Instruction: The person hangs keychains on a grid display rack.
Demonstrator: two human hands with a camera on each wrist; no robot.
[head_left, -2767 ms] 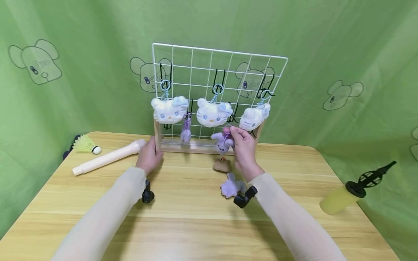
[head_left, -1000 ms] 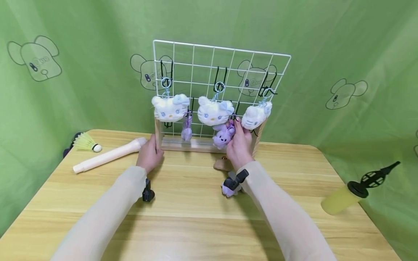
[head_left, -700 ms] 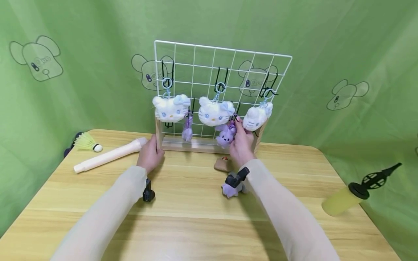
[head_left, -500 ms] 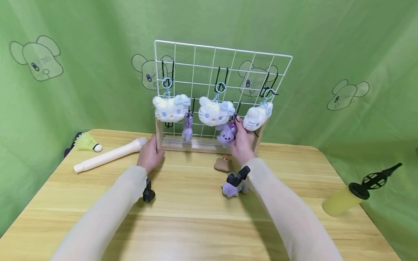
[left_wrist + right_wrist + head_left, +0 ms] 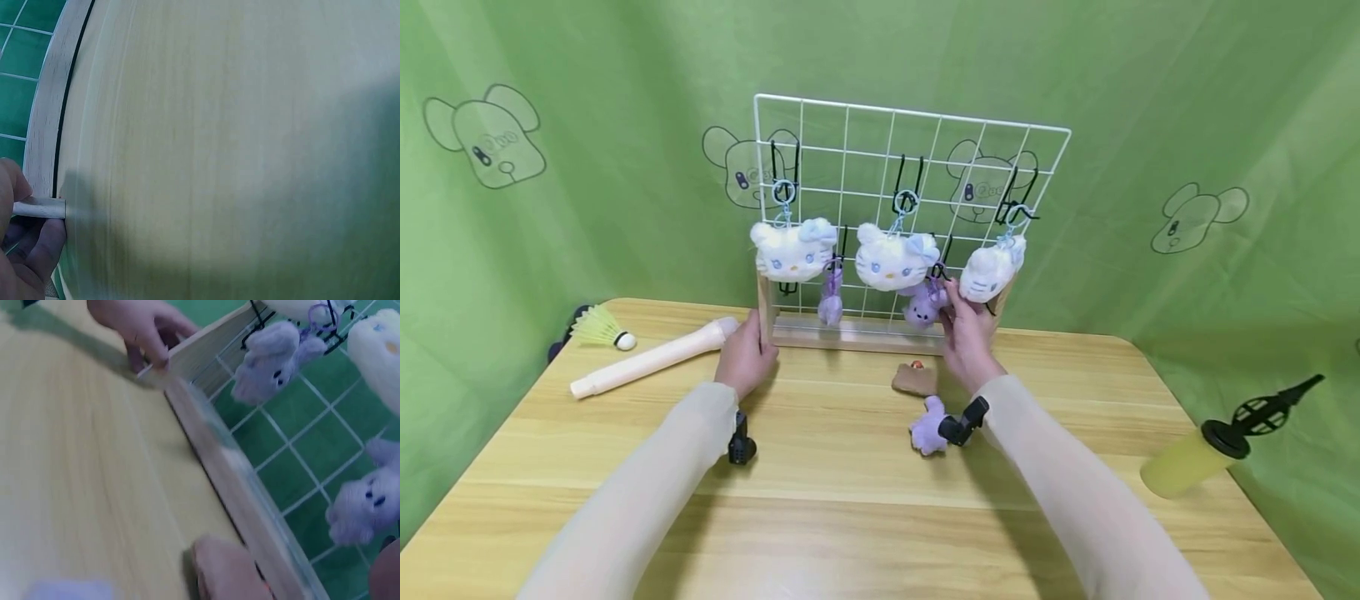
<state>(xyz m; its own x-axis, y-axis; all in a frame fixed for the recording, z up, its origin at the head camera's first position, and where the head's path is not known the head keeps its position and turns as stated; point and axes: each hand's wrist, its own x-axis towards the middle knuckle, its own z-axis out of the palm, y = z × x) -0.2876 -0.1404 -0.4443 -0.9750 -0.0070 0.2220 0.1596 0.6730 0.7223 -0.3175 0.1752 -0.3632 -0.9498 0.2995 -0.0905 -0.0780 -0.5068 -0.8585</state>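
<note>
My left hand (image 5: 745,357) pinches the left wooden side of the wire grid rack (image 5: 857,335), thumb on one face and fingers on the other in the left wrist view. A purple plush keychain (image 5: 922,308) hangs upside down from a black hook (image 5: 940,270) at the lower right of the grid. Just right of it is my right hand (image 5: 968,337), fingers relaxed and holding nothing; in the right wrist view a fingertip (image 5: 386,570) shows below the plush. Another purple plush keychain (image 5: 831,302) hangs at lower left, and three white cat-face keychains (image 5: 793,252) hang above.
A brown plush piece (image 5: 914,379) and a purple plush (image 5: 928,429) lie on the table before the rack, the latter partly behind the wrist camera. A pale tube (image 5: 651,358) and a shuttlecock (image 5: 601,327) lie at left. A yellow bottle with black top (image 5: 1187,458) stands at right.
My right hand brought the purple plush up to the lower right hook, then let go and drew back slightly to the right. The plush now hangs there. My left hand stays on the rack.
</note>
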